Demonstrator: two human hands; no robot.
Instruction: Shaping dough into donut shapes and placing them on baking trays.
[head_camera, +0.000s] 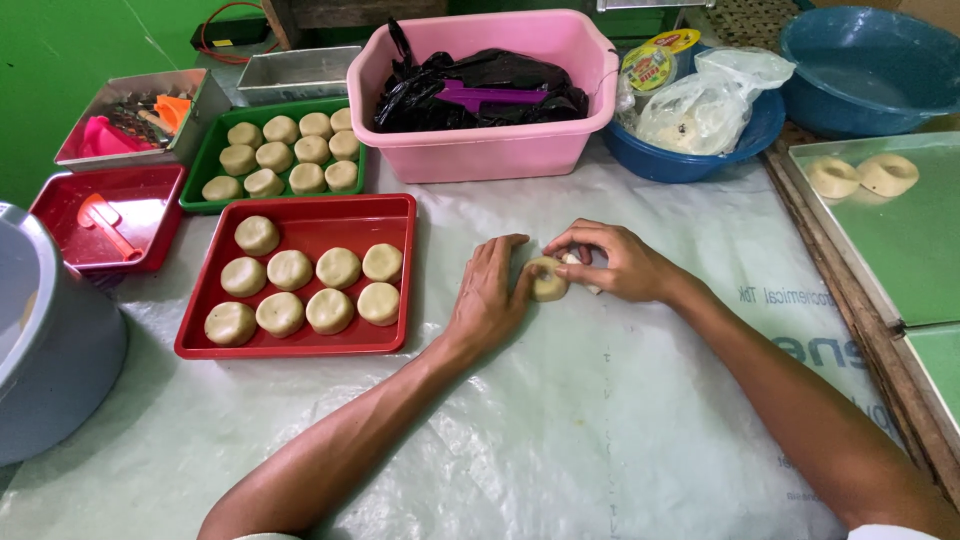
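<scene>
Pale round dough piece (548, 281) is being shaped on counter (600, 420), fingers of left hand (487, 300) & right hand (615, 262) closed round it; next calls for even pinching.

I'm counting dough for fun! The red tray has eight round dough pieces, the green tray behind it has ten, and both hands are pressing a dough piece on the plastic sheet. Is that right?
Almost. The green tray holds nine dough pieces, not ten, as the head view shows. The rest stands: the red tray has eight, and the left hand and right hand are both on one dough piece on the plastic sheet.
</scene>
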